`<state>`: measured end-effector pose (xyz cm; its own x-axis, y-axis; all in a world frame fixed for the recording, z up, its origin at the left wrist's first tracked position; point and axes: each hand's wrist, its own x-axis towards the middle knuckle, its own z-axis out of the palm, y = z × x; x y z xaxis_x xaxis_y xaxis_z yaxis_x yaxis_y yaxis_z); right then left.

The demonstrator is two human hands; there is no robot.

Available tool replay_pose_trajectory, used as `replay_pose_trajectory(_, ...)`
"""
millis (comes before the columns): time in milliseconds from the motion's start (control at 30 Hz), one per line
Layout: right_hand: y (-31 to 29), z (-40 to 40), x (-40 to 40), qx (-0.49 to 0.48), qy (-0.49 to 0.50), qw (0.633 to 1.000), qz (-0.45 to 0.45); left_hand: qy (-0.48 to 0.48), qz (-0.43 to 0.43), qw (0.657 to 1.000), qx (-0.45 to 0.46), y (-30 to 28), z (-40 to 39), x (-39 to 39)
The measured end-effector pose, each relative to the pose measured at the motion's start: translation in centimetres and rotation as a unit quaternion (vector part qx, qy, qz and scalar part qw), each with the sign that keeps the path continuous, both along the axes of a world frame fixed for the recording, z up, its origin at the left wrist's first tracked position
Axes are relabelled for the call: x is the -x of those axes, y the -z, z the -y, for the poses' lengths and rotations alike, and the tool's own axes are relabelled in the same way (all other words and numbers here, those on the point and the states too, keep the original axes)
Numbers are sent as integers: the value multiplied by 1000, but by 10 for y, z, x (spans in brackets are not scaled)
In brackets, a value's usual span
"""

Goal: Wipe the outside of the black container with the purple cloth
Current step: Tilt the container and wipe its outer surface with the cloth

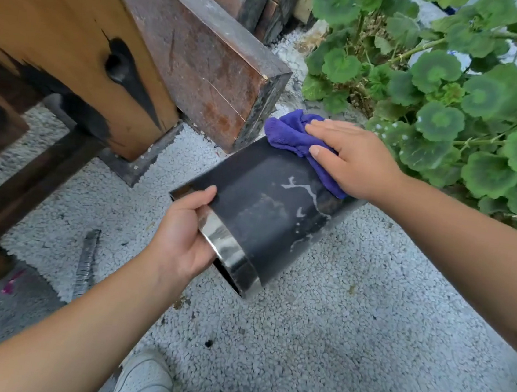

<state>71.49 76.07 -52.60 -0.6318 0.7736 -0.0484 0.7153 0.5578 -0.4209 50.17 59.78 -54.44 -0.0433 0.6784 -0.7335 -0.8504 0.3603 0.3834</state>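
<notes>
Black container (259, 208): held up off the pebbled ground (349, 317), tipped on its side with the open end pointed down toward the viewer. Pale streaks and smudges can be seen across the dark wall, so it's pretty grubby.
Metal rim band (229, 250): a shiny strip is wrapped round the open end; what's inside is too dark to be made out.
Left hand (182, 239): the rim is gripped here, thumb laid over the outer black wall, the other fingers curled in around the edge, probably into the opening, though that part is hidden.
Purple cloth (292, 134): bunched up and pinned against the far upper end of the container, with a tail of it trailing down the right side.
Right hand (350, 157): laid flat on top of the cloth, fingers mostly straight and pressed down, thumb alongside. Nothing is pinched, it's just pushed against the container.
Wooden beams (199, 52): thick weathered timbers are stacked at the upper left, just behind the container.
Geranium leaves (452, 98): a leafy green plant is spread across the upper right, near the right hand.
White sneaker (145, 382): seen at the bottom edge, planted on the ground.
</notes>
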Motion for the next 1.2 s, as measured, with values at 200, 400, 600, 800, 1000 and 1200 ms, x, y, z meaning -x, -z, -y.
replay_pose_trajectory(200, 6, 29, 22, -63, 15, 997, 39, -74, -276, 958, 37, 13, 9, 15)
replay_pose_trajectory(400, 7, 27, 25, -69, 25, 996, 44, 310, -774, 448, -322, 23, 37, 31)
replay_pose_trajectory(600, 9, 26, 31, -85, 9, 995, 49, 348, -815, 256, -386, 29, 36, 28)
replay_pose_trajectory(800, 7, 37, 54, -99, 5, 993, 61, 315, -807, 337, -369, 24, 28, 42)
replay_pose_trajectory(1000, 3, 118, 88, -92, -103, 990, 1, 258, -779, 434, -372, 27, 19, 49)
replay_pose_trajectory(1200, 6, 97, 75, -152, -144, 978, -14, 231, -776, 450, -377, 29, 9, 53)
